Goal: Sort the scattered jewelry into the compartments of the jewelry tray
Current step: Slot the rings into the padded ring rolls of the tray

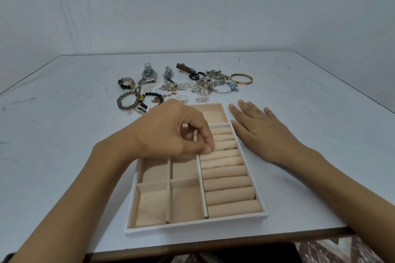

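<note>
Your left hand (171,130) is curled, fingertips pinched at the ring rolls of the beige velvet compartmented jewelry tray (192,227); anything held is too small to tell. Your right hand (260,132) lies flat and open beside the tray. The scattered jewelry pile (192,85) sits beyond the tray.

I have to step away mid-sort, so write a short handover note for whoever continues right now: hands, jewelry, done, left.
Left hand: fingertips pinched at the ring rolls in the jewelry tray; whether they hold a ring is hidden.
Right hand: flat on the table beside the tray's right edge, holding nothing.
Done: about three rings sit in the far ring slots.
Left: watches, bead bracelets, gold bangle and the chain tangle lie beyond the tray; its visible open compartments are bare.
</note>
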Demonstrator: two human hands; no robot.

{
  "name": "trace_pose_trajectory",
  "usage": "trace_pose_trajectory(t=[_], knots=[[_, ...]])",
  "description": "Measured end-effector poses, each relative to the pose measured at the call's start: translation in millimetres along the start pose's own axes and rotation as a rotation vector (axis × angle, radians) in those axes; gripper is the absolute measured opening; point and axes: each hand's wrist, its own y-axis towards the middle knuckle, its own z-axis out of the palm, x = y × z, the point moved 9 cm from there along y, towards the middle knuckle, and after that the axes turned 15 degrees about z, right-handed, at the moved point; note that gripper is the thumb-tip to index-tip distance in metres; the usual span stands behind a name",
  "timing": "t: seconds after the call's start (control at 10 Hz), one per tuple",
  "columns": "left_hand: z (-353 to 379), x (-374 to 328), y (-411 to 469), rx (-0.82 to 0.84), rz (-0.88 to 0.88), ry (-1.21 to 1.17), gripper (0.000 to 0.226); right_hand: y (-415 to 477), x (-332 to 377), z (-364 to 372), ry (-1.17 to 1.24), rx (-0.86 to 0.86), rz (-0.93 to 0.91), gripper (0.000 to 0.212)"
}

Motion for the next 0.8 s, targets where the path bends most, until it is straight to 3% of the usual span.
trace_pose_trajectory(t=[0.3,0.8], knots=[[-12,3,-3,-0.086,-0.020,-0.010,0.015,-2,0,-1,0.003,-0.001,-0.003,0.057],[6,7,-1,-0.003,-0.031,-0.106,0.009,-1,0,0,0.001,0.005,-0.007,0.057]])
